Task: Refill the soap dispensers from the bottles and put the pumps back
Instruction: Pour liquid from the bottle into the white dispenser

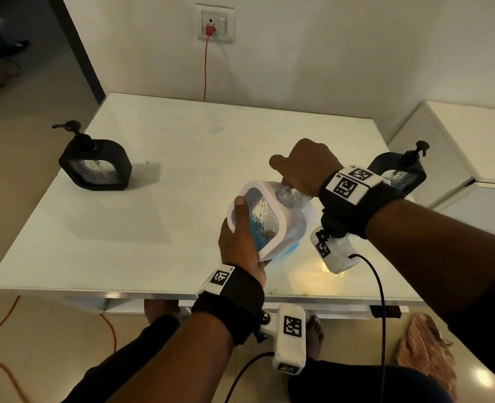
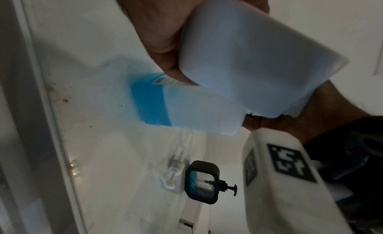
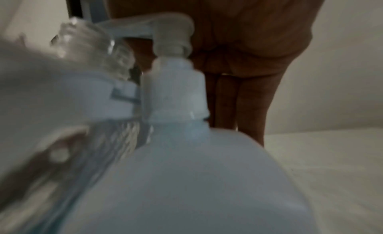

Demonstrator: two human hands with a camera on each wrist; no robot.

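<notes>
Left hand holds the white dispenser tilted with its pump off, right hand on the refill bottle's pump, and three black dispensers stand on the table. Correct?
Nearly. Only two black dispensers stand on the table, per the head view: one at the left, one at the right. The left hand does hold the white dispenser tilted, pump off; the right hand is on the refill bottle's pump.

Dim warm room, tabletop (image 1: 153,175) glare, blurred wrist views, wide-angle bending

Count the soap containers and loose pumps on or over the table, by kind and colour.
Black dispensers: 2
White dispenser: 1
Refill bottle: 1
Loose clear pump: 1
Total: 5
</notes>
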